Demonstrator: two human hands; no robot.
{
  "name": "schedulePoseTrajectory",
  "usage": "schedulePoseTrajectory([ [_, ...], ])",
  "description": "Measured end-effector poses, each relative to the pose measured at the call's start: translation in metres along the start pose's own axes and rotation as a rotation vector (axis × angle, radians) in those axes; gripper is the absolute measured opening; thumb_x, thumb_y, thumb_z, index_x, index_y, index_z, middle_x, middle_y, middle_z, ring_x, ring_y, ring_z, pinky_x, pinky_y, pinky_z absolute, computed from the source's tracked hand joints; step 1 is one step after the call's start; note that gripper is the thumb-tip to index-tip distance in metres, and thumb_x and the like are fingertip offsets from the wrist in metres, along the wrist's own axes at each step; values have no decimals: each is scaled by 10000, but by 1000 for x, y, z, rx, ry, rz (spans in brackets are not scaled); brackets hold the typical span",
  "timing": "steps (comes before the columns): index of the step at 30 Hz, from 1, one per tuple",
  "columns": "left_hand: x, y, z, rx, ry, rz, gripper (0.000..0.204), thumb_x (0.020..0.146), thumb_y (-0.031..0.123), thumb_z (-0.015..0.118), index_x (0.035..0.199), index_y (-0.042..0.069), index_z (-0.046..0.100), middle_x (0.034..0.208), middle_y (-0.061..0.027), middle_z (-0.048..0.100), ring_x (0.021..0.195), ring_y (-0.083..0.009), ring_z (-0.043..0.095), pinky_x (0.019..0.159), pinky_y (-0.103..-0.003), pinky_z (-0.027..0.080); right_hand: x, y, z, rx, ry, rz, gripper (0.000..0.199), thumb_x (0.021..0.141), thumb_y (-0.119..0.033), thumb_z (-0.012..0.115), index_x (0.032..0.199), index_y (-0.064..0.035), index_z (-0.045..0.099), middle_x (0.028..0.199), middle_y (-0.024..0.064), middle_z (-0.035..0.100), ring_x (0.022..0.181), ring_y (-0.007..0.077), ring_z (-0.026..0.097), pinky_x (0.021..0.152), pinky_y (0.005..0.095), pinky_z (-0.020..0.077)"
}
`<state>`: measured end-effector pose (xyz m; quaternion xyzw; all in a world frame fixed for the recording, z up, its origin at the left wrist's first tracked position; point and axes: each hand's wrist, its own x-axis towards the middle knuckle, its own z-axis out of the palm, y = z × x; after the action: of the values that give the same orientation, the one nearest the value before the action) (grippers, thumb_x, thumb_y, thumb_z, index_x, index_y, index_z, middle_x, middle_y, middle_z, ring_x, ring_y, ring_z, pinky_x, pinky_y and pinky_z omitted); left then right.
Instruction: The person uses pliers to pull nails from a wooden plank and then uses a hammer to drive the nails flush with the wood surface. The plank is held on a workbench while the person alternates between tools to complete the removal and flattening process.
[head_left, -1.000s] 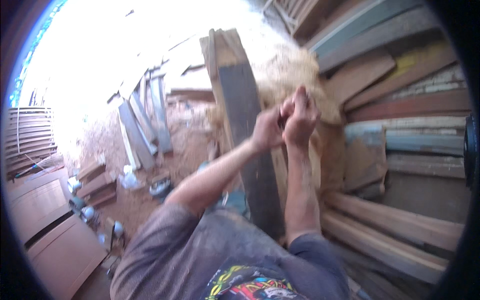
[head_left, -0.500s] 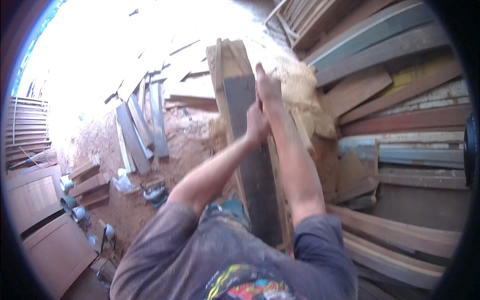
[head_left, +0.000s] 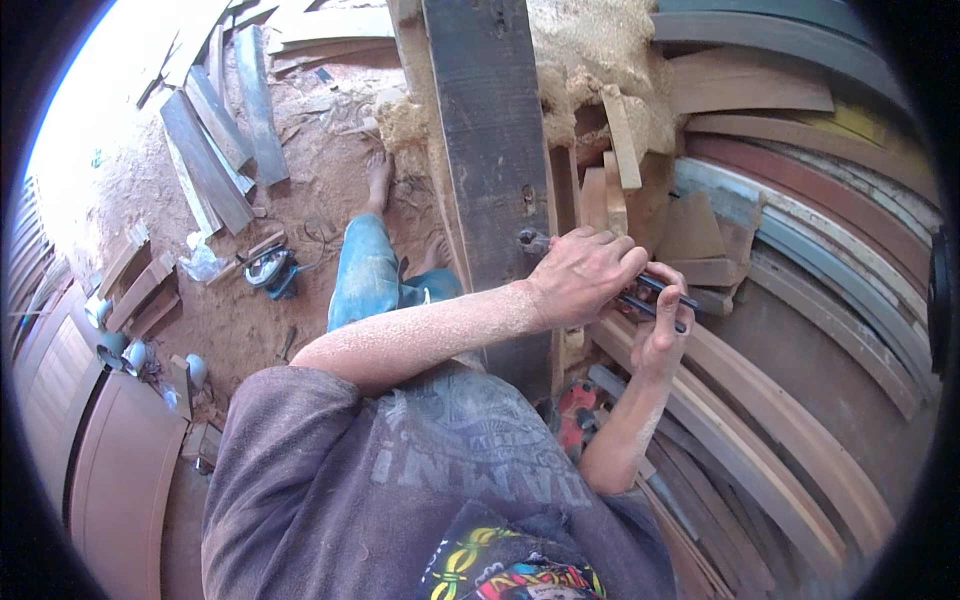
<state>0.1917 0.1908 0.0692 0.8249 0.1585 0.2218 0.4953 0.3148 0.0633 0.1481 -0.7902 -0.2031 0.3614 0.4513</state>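
Dark plank (head_left: 490, 130) seen running lengthwise through the middle of the workplace, its face scuffed and pitted, laid along paler timber (head_left: 425, 130) that shows at its left edge. A two-handled tool (head_left: 684, 326) with dark grips is held just right of the dark plank's near half; its metal head juts out over the plank, contact not readable. Left hand (head_left: 590, 275) closed around the tool's middle, right hand (head_left: 658, 330) curled about the handle ends. Left forearm (head_left: 430, 330), dusted pale, is stretched across the plank. Sawdust (head_left: 595, 40) is heaped to the right of the plank's far end, a pale offcut (head_left: 622, 140) lying at the heap's near side. To the left of the plank, reddish dirt floor (head_left: 325, 130) is strewn with loose boards (head_left: 207, 165), a clear plastic bag (head_left: 203, 258) and a bluish tool (head_left: 270, 272) of unclear kind. Wooden panels (head_left: 130, 480) are laid farthest left of the plank. To its right, mixed boards (head_left: 830, 190) are stacked, some painted; long pale beams (head_left: 740, 440) are ranged nearer.
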Motion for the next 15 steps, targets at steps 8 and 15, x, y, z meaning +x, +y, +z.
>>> schedulePoseTrajectory([
  [8, -9, -2, -2, -44, 55, 29, 448, 734, 230, 851, 1074, 100, 590, 1024, -56, 612, 993, -261, 643, 816, -399, 486, -24, 2, 6, 71, 23, 39, 718, 1033, -605, 694, 1321, 50, 639, 1172, 109, 667, 1044, 184, 631, 977, 349, 510],
  [15, -13, -9, -8, -124, -11, 19, 305, 911, 254, 727, 1131, 88, 596, 1039, -56, 608, 1045, -222, 647, 875, -379, 473, -31, -7, 16, 112, 98, 77, 682, 1061, -537, 681, 1381, 59, 592, 1183, 103, 637, 1069, 194, 586, 978, 398, 523],
])
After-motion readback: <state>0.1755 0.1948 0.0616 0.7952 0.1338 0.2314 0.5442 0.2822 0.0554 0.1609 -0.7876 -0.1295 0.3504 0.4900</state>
